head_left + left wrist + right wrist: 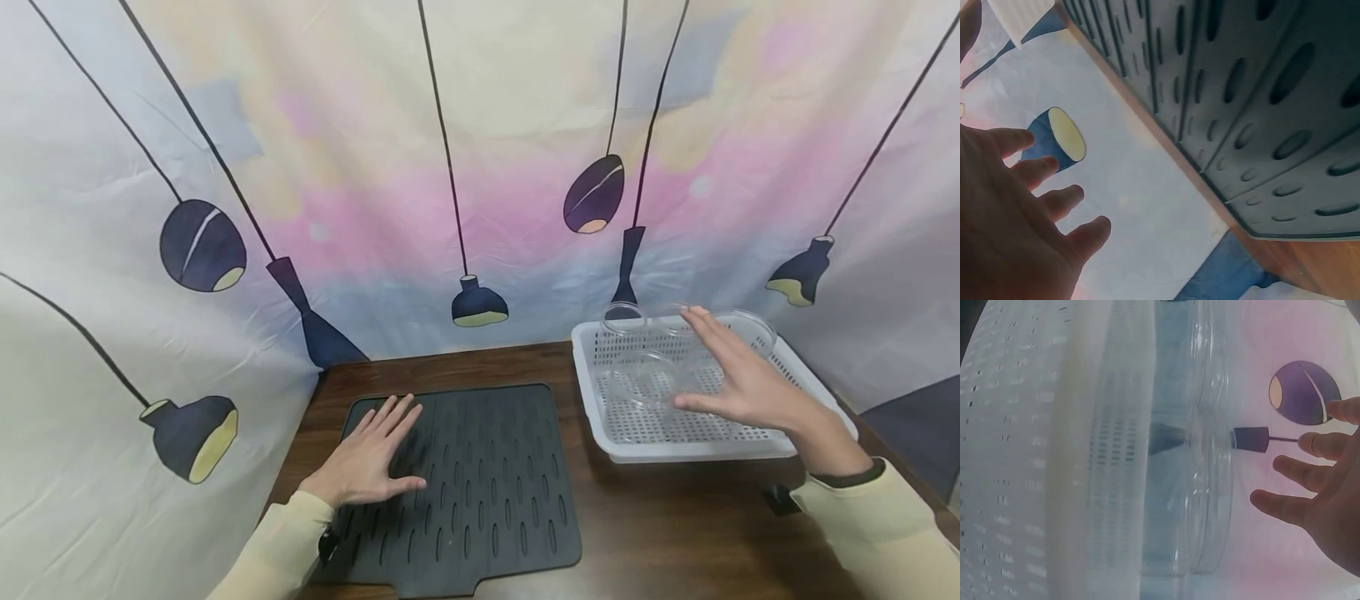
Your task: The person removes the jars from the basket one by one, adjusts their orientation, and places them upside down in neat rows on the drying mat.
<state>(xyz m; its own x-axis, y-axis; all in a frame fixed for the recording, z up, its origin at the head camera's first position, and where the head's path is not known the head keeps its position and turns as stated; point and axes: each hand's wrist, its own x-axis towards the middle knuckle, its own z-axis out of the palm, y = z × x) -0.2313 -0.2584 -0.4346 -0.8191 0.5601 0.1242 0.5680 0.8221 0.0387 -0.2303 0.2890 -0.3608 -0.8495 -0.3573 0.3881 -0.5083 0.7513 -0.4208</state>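
Note:
My left hand hovers with spread fingers over the left part of a dark grey ridged drying mat, holding nothing. In the left wrist view the same hand is beside the mat, fingers apart. Over the white perforated basket my right hand is held with fingers extended and thumb out to the side. Several clear round containers stand in that basket, partly hidden behind this hand. From the right wrist, transparent rims rise above the basket wall, with the right hand's fingers spread above them.
Both mat and basket lie on a brown wooden table, basket at the back right. A fabric backdrop printed with hanging lamps closes off the rear and left side. A small black object is near the right sleeve.

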